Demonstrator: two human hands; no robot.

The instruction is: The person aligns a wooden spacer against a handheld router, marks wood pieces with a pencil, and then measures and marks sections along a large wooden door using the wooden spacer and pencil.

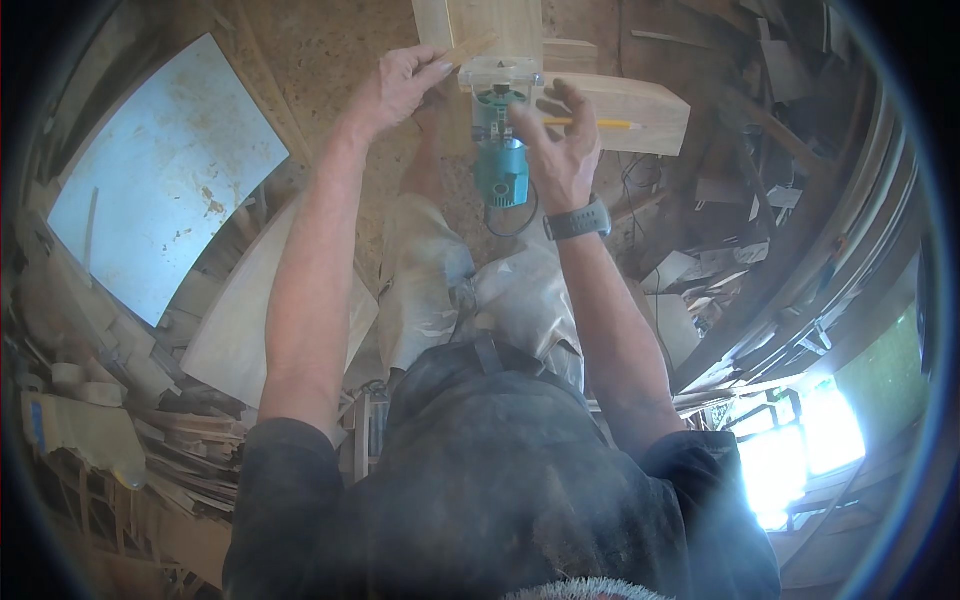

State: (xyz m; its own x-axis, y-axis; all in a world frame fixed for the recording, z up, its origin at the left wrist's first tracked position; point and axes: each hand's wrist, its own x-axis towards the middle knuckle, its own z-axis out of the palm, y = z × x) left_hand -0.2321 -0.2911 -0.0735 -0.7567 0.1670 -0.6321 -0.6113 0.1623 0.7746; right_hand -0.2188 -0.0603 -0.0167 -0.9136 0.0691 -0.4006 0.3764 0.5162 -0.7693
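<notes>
My left hand is closed in a pinch on a thin, pale wood sliver beside the router's base. A teal trim router with a clear base lies against the end of a light board, its body toward me. My right hand, with a watch on the wrist, is curled just right of the router. A yellow pencil runs through its fingers, tip pointing right. Whether the thumb touches the router I cannot tell.
Another wooden board extends to the right behind my right hand. The router's dark cord loops near my knees. A large white panel leans at the left. Wood offcuts are heaped at the right.
</notes>
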